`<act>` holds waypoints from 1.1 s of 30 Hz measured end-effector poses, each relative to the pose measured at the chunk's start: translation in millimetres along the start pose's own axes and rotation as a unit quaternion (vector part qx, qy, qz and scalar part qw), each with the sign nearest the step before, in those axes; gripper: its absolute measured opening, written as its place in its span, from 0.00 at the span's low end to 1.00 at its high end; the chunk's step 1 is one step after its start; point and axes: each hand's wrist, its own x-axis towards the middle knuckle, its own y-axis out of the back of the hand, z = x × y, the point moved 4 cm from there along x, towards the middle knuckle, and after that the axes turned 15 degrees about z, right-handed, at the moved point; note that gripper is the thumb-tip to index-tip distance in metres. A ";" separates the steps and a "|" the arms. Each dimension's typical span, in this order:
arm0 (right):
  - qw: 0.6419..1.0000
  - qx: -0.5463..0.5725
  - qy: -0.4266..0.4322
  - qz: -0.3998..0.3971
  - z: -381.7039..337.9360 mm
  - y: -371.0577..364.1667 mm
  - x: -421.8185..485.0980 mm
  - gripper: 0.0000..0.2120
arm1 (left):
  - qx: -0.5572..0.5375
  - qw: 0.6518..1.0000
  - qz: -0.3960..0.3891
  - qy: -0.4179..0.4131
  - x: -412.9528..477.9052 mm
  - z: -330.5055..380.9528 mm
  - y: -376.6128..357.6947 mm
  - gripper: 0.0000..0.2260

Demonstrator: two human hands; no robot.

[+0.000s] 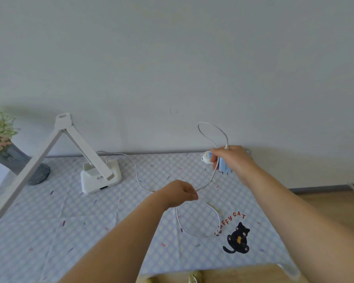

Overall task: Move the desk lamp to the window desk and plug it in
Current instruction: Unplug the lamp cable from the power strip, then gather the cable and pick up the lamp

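Observation:
The white folding desk lamp (99, 174) stands at the back left of the desk, its long arm slanting down toward the left edge. Its white cable (136, 172) runs from the base across the checked tablecloth (90, 221) and forms a loop near the cat print. My left hand (180, 193) is pinched shut on the cable at mid-desk. My right hand (232, 160) is lifted near the wall, shut on a light blue plug adapter (225, 167) whose metal prongs point down. The cable arcs above that hand. A small white and blue piece (205, 158) shows at its fingertips.
A grey vase (18, 162) with green and pink flowers stands at the far left beside the lamp arm. A plain wall rises right behind the desk. A black cat print (238, 237) marks the cloth's front right. Wooden floor (325, 203) lies to the right.

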 end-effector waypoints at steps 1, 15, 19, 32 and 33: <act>1.000 0.014 -0.002 -0.010 1.4 1.0 -0.8 0.10 | -0.015 1.000 0.021 0.001 0.9 -1.8 3.4 0.06; 0.981 -0.147 0.036 -0.118 11.7 -6.8 -6.9 0.03 | -0.055 0.979 0.195 0.005 11.6 1.1 40.2 0.06; 0.963 -0.214 0.068 -0.146 11.1 -16.3 -14.5 0.19 | -0.086 0.979 0.185 0.002 12.6 12.0 37.8 0.07; 0.970 -0.188 0.014 -0.153 10.6 -22.6 -27.0 0.25 | -0.016 0.985 0.170 -0.027 11.8 19.0 35.3 0.08; 0.967 -0.196 0.022 -0.163 10.4 -22.7 -27.0 0.21 | -0.010 0.986 0.164 -0.038 11.3 20.2 34.8 0.08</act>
